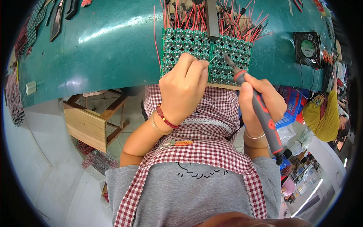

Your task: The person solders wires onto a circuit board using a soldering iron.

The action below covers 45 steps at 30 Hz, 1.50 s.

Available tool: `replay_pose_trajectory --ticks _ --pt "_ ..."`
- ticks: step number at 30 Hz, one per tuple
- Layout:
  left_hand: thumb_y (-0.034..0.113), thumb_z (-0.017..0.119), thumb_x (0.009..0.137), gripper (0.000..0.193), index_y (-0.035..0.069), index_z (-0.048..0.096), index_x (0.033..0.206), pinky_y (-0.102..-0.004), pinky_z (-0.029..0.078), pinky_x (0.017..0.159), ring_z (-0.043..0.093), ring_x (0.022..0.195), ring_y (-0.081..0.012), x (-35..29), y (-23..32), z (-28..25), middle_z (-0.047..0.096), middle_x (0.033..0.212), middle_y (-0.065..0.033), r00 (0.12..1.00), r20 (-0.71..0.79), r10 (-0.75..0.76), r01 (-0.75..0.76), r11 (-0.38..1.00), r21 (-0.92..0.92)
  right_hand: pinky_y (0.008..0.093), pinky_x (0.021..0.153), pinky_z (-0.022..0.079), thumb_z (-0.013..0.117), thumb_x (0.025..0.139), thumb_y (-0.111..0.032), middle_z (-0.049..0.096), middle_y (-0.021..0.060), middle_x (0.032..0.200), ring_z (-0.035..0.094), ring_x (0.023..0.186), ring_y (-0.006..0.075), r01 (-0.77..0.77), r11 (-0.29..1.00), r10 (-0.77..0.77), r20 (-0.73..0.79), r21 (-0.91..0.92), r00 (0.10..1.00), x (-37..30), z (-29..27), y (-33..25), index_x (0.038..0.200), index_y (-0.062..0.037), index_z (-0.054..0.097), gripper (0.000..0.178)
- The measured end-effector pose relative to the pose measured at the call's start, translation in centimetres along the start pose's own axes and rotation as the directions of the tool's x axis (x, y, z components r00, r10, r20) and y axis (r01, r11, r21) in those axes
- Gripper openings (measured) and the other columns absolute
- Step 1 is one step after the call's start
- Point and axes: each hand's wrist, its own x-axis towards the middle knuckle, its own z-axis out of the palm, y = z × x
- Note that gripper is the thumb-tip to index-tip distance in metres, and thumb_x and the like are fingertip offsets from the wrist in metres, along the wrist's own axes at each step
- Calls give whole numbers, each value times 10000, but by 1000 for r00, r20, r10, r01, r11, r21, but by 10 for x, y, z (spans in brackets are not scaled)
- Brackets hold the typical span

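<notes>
Two panels of small green circuit boards lie side by side at the table's near edge, the left panel and the right panel. My left hand is closed in a pinch over the left panel, with a thin silvery solder wire poking out past its fingertips. My right hand grips a grey and red soldering iron. The iron's metal tip points at the right panel, near the wire's end; whether they touch I cannot tell. Red wires with black connectors fan out behind the panels.
A dark metal bar lies across the boards' far edge. On the green table stand a black fan at right and a tape roll at left. A wooden stool and a blue crate flank me. Another person sits at far right.
</notes>
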Motion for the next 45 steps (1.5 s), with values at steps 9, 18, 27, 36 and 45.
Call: replay_pose_trajectory --ticks 9,18,27,36,45 --pt "-4 715 782 126 54 657 877 -326 490 522 622 619 -212 0 1 2 586 821 -60 1000 17 4 -4 1000 -7 276 453 435 708 718 58 619 103 632 559 479 168 10 1000 -10 -14 28 1000 -6 2 4 915 47 693 198" --pt "-41 713 773 143 41 664 879 -324 499 545 636 641 -225 -2 0 2 609 829 -72 999 42 -19 19 1000 3 273 452 432 714 727 49 618 96 633 555 476 173 -20 1000 20 18 11 1000 -4 3 1 907 38 690 182" --pt "-38 714 776 142 43 664 881 -332 492 557 626 644 -238 2 0 3 605 834 -77 999 37 -28 29 999 -16 269 466 425 676 740 51 605 98 621 540 482 156 8 995 4 -114 103 993 -8 -14 5 928 51 696 190" --pt "-54 694 810 159 21 553 802 -317 428 586 509 659 -231 -4 2 -4 520 749 -84 995 88 -45 54 994 -99 221 485 346 600 899 -158 600 112 799 439 545 105 -98 946 299 -711 310 637 -22 -53 69 914 47 626 208" --pt "-16 668 817 154 38 526 841 -411 422 878 573 930 -298 -26 2 -10 629 946 -110 988 113 102 -99 995 -30 236 585 514 689 929 -194 726 95 874 688 717 161 -42 507 810 -459 861 364 -18 -214 405 986 -46 648 164"
